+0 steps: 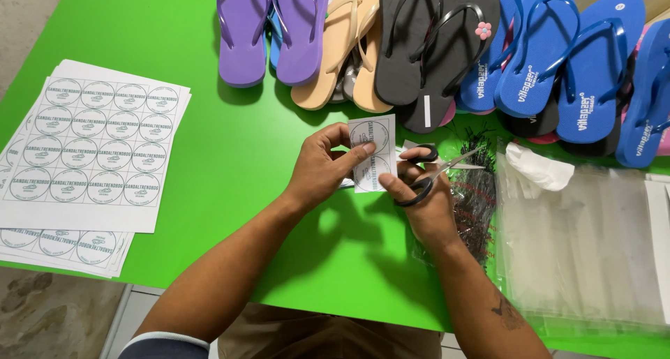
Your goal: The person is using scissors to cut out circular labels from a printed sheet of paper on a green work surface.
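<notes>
Scissors (434,172) sit in our right hand (422,209), fingers through the black loops and the blades parted, pointing toward two o'clock, while our left hand (322,169) pinches a small paper strip (374,152) of round printed labels between thumb and fingertips, holding it upright just above the green worktop (230,150). The strip is at the centre of the view, touching both hands, with the scissor handles just at its three o'clock side. We judge the main risk to be a crooked cut: the strip is small and held at one edge only, so it could flex or slip and a blade could run through a printed circle, or come close to the left fingertips, which lie near the cutting line. Loose offcuts could also slide under the strip. At nine o'clock lies a stack of label sheets (91,150), its lower sheets mostly covered and its left edge cut off by the frame. At twelve o'clock a row of flip-flops (447,45) overlaps, so we cannot count pairs, and the far right ones run out of view. At three o'clock clear plastic bags (593,240) blur together, a white crumpled piece (541,167) rests on them, and a dark bundle (477,191) behind the right hand is hard to identify.
</notes>
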